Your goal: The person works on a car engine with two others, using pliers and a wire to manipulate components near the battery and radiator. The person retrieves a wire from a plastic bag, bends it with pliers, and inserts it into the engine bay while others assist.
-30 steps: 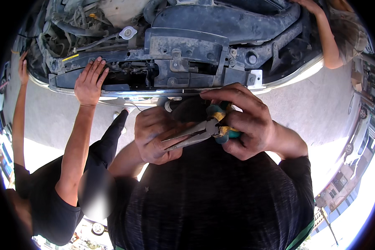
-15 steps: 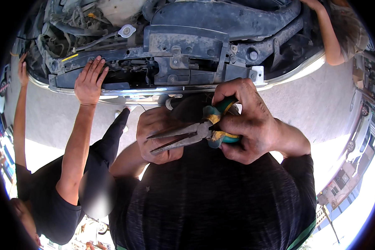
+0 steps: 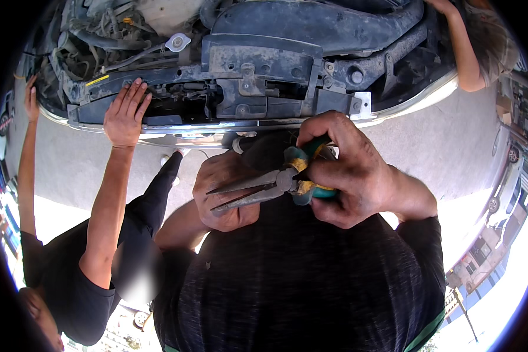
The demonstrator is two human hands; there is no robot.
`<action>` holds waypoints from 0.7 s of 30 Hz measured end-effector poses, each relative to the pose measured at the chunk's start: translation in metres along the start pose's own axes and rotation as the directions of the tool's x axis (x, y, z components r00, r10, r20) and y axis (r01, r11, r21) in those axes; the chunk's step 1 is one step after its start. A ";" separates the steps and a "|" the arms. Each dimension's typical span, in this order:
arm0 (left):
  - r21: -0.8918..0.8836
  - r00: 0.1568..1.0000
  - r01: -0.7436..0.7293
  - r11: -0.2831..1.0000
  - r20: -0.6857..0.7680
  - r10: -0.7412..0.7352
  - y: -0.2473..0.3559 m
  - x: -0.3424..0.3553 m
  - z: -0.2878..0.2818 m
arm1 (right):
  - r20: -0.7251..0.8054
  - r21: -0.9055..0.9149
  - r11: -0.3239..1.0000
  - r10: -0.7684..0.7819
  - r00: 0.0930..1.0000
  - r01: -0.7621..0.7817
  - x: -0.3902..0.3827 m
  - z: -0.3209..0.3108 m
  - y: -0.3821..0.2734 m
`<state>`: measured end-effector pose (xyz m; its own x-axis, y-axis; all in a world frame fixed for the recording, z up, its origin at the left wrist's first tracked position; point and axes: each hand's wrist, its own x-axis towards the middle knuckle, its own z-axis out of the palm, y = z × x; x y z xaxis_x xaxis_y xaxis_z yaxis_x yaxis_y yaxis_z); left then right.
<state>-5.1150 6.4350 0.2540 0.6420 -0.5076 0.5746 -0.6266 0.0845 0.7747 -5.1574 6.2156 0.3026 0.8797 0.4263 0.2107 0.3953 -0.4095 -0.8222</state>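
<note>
Your right hand (image 3: 358, 173) is clenched around the green-and-yellow handles of a pair of long-nose pliers (image 3: 264, 186), held close in front of your chest. The pliers' thin metal nose runs from that hand toward your left, its two tips slightly parted, and lies across the knuckles of your left hand (image 3: 226, 190). That left hand is curled into a loose fist just beside the right one; whether it grips anything inside the fist cannot be told.

Just beyond both hands is the open front of a car (image 3: 246, 76), its bumper off, showing the dark crossmember, hoses and a pale reservoir cap (image 3: 176, 42).

Further to the left of your left hand, another person's hand (image 3: 125, 114) rests flat, fingers spread, on the car's lower front edge, the forearm reaching up from a black sleeve. Far beyond your right hand, a second person's arm (image 3: 460, 41) leans on the car's far corner.
</note>
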 end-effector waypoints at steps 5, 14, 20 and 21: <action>-0.008 1.000 0.016 1.000 0.001 -0.016 0.002 0.000 -0.001 | 0.029 0.096 0.994 0.050 0.998 -0.053 0.002 -0.001 -0.001; 0.047 0.999 0.037 0.998 0.023 -0.038 0.002 -0.006 -0.001 | -0.043 0.015 0.999 -0.028 0.999 0.029 -0.001 0.006 0.007; 0.079 1.000 -0.021 0.997 -0.005 0.021 0.004 -0.001 0.002 | -0.093 -0.051 0.993 -0.114 0.989 0.109 -0.001 0.009 0.012; 0.071 0.999 -0.028 0.997 -0.029 0.030 0.004 -0.003 0.004 | -0.093 -0.055 0.992 -0.120 0.988 0.115 -0.001 0.009 0.013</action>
<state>-5.1204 6.4334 0.2543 0.6355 -0.4796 0.6051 -0.6742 0.0371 0.7376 -5.1558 6.2173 0.2873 0.8469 0.3950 0.3560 0.5077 -0.4020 -0.7620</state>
